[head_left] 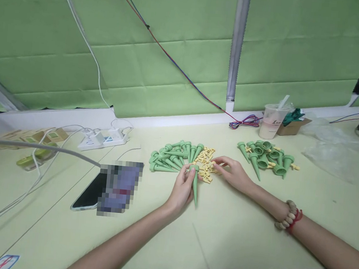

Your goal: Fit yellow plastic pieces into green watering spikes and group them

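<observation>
My left hand (181, 189) grips one green cone-shaped spike (195, 187), its wide end up by the fingertips and its point aimed toward me. Just beyond it lies a pile of bare green spikes (171, 155). My right hand (232, 171) rests palm down on the table, its fingertips touching a heap of small yellow plastic pieces (205, 162). Whether a piece is pinched between the fingers cannot be made out. To the right sits a second pile of green spikes (265, 155) with yellow pieces fitted on them.
A phone (91, 191) lies left of my left hand, with a white power strip (103, 138) and cables behind it. A plastic drink cup (272, 119), a small cardboard box (293, 124) and clear plastic bags (331, 152) stand at the back right. Green wall panels (174, 46) close the far side.
</observation>
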Motion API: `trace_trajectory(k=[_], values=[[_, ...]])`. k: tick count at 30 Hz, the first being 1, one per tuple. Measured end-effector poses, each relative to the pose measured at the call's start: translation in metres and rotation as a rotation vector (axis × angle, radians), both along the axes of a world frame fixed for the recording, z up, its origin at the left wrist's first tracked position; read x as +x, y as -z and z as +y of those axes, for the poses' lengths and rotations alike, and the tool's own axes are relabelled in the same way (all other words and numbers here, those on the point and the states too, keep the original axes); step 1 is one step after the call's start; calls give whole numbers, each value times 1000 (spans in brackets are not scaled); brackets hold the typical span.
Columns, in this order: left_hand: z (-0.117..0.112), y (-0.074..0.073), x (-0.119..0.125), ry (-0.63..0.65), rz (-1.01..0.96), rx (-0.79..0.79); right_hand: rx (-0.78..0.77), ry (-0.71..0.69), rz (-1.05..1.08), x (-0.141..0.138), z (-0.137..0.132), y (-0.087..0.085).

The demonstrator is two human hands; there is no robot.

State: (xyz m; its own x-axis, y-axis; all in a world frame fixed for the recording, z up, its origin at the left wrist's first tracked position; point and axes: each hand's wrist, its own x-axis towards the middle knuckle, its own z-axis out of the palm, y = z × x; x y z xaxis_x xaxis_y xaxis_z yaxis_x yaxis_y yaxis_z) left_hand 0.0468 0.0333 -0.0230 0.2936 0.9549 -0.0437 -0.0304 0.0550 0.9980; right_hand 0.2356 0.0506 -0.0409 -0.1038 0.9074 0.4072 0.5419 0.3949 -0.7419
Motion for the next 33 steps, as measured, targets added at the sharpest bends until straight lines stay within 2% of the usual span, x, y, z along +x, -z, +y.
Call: trace_trajectory(k=[6,10,13,16,18,20,24,26,29,33], values=[[-1,1,2,102,-111,-113,-286,29,512,-15,-7,-6],[1,2,2,104,-173,-130,-341,-12,599,-21,-12,-5],[1,1,2,119,-191,-145,-278,-25,475,-20,-14,-5],[1,-1,2,137,-167,-148,-120,36,245,-14,-12,-5],[1,-1,2,118,-153,-143,-73,83,143,-10,-10,-4],[1,-1,1,38,-148,-139,-64,123,87,-6,-7,-2],[3,-2,-1,-209,-153,-137,-69,147,28,-4,-4,2],[5,-2,-3,-287,-156,-156,-85,128,58,-4,-4,3],[6,-2,-4,-303,-167,-176,-79,31,81,-6,-5,2],[7,-1,-4,-284,-185,-162,86,-120,-168,-7,-8,2]])
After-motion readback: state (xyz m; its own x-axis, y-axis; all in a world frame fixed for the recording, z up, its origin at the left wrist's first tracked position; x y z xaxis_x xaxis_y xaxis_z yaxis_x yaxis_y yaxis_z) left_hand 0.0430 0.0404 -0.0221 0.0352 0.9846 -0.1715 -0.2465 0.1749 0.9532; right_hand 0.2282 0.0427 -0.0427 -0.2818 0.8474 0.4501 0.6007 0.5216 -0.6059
